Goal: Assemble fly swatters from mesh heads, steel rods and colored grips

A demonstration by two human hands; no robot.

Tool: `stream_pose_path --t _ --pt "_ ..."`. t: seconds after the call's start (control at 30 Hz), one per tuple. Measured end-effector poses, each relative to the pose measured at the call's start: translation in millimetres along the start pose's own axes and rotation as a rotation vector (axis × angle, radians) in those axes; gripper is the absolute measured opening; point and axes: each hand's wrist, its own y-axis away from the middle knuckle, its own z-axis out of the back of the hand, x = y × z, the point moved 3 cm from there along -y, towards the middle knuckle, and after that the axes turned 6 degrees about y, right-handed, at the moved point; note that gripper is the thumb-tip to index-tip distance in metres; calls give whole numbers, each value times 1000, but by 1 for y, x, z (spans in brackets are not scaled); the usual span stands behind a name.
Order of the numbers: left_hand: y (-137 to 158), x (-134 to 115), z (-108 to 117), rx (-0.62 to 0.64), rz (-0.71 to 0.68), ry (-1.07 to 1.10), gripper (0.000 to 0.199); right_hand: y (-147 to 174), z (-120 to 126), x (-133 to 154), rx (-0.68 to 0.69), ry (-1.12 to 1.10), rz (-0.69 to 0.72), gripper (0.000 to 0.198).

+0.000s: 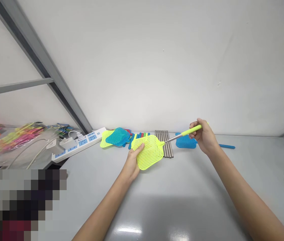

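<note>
Between my two hands, above the grey table, is a yellow-green fly swatter (149, 152) with a perforated head and a metal shaft. My left hand (133, 163) grips the left edge of the head, thumb on top. My right hand (202, 135) is closed around the yellow-green handle at the other end. Behind the shaft lie several metal rods (167, 147) side by side. A blue fly swatter (185, 141) rests on the table behind my right hand, which hides part of it. Several coloured handles (142, 135) show just beyond the yellow-green head, partly covered.
Loose swatter heads, a teal one (118, 136) on top, are piled left of the handles. A white power strip (81, 144) with plugs and cables runs along the table's left edge. Bagged colourful items (18, 137) lie farther left. A white wall (167, 67) rises behind the table (182, 187).
</note>
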Motion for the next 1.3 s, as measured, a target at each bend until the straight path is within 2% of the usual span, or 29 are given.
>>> stream_pose_path --t 0.17,0.5,0.6,0.77,0.9,1.03,1.3 --pt "-1 -5 1 -20 -30 -10 30 -1 0 -6 38 -50 -121 27" --pt "-1 -2 3 -53 -21 -55 29 1 -3 -11 72 -4 -211 37" --pt "1 2 1 -40 -11 -50 32 1 -4 -14 -11 -32 -128 37" --pt "5 14 -1 -38 55 -51 33 4 0 -22 -315 -191 69 35" --pt "5 20 2 -58 89 -86 32 8 -4 -28 -359 -292 154 35" --pt "5 19 3 -42 48 -119 31 11 -9 -33 -446 -371 216 36" --pt "8 20 3 -55 44 -159 33 12 -11 -36 -505 -414 185 35"
